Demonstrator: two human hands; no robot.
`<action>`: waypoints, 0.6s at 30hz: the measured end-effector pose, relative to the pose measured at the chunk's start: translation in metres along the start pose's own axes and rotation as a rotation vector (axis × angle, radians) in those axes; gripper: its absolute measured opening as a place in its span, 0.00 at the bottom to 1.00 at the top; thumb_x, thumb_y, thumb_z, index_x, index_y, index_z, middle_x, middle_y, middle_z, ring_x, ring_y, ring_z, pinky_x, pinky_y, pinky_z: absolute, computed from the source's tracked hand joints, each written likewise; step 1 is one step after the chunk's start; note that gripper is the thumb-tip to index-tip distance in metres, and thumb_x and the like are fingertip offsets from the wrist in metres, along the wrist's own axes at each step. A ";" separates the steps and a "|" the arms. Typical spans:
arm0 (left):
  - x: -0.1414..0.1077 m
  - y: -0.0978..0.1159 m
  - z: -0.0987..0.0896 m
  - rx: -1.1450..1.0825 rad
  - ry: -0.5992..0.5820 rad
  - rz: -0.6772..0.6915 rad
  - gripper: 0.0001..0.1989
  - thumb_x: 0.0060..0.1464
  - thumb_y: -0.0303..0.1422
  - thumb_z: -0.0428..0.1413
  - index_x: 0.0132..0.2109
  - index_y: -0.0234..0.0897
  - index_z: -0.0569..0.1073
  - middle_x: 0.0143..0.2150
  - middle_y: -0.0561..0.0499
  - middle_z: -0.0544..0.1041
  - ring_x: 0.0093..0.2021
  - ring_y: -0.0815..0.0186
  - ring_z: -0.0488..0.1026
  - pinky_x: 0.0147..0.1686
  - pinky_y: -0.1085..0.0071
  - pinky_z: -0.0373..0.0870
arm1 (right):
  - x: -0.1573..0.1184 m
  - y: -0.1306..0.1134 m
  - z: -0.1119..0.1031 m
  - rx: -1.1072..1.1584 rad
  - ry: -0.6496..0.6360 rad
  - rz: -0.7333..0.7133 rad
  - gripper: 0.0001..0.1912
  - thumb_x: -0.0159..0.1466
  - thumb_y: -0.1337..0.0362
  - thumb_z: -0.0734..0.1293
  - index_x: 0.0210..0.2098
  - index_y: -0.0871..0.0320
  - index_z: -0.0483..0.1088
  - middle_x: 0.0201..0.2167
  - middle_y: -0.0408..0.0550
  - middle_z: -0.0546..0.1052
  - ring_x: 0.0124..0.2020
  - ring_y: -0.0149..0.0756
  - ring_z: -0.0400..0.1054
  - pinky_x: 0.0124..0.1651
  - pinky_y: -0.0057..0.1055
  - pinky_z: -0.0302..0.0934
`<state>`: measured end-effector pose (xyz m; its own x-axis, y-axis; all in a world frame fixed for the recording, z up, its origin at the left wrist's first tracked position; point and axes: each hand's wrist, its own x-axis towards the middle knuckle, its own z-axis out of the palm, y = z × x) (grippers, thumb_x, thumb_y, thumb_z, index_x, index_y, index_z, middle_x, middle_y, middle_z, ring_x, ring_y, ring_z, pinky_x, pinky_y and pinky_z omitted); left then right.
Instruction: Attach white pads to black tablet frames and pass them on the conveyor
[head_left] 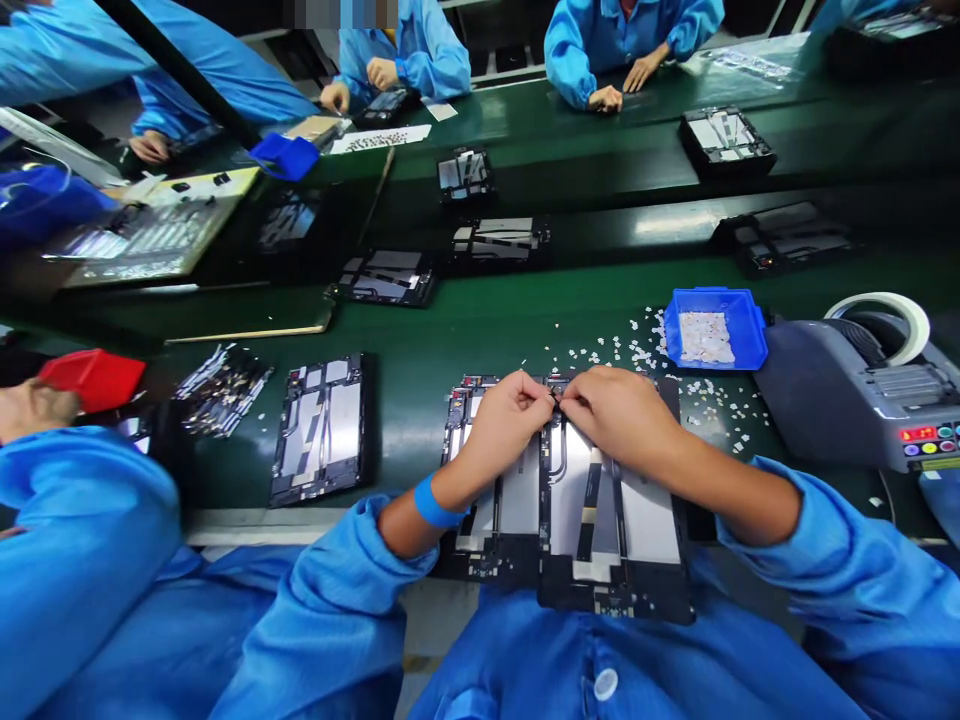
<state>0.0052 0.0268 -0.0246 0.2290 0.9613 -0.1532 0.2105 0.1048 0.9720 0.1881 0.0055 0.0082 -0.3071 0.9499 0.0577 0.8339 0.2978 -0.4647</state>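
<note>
My left hand and my right hand meet over the top edge of an opened tablet, both pinched closed. Whatever sits between the fingertips is too small to make out. The tablet's dark frame shows pale battery panels and a dark ribbon cable. Beneath its left side lies a second opened tablet, partly covered by my left wrist, which wears a blue band. Both units overhang the front edge of the bench. Small white paper-like pieces are scattered just beyond my right hand.
A blue bin holds more white pieces, beside a grey tape dispenser. Another opened tablet lies left, near a pile of thin strips and a red bin. A neighbour's sleeve is close. Several tablets and co-workers are farther back.
</note>
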 end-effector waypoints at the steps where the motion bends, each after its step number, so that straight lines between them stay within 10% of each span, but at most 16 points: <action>1: -0.001 0.001 0.001 0.021 0.013 0.008 0.03 0.49 0.31 0.59 0.32 0.38 0.71 0.28 0.56 0.76 0.27 0.70 0.70 0.29 0.73 0.66 | 0.002 -0.004 0.004 -0.010 -0.009 0.019 0.10 0.70 0.65 0.65 0.35 0.57 0.78 0.35 0.51 0.80 0.37 0.41 0.73 0.40 0.34 0.59; 18: -0.009 -0.004 0.001 0.114 0.087 0.064 0.03 0.50 0.32 0.62 0.32 0.38 0.76 0.33 0.51 0.82 0.34 0.64 0.78 0.37 0.68 0.72 | 0.012 0.010 0.005 0.028 0.064 0.099 0.06 0.62 0.71 0.65 0.30 0.56 0.72 0.32 0.49 0.78 0.34 0.39 0.70 0.36 0.32 0.53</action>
<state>0.0036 0.0176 -0.0274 0.1630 0.9840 -0.0712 0.3056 0.0183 0.9520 0.1903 0.0191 -0.0005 -0.1935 0.9788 0.0666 0.8451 0.2008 -0.4954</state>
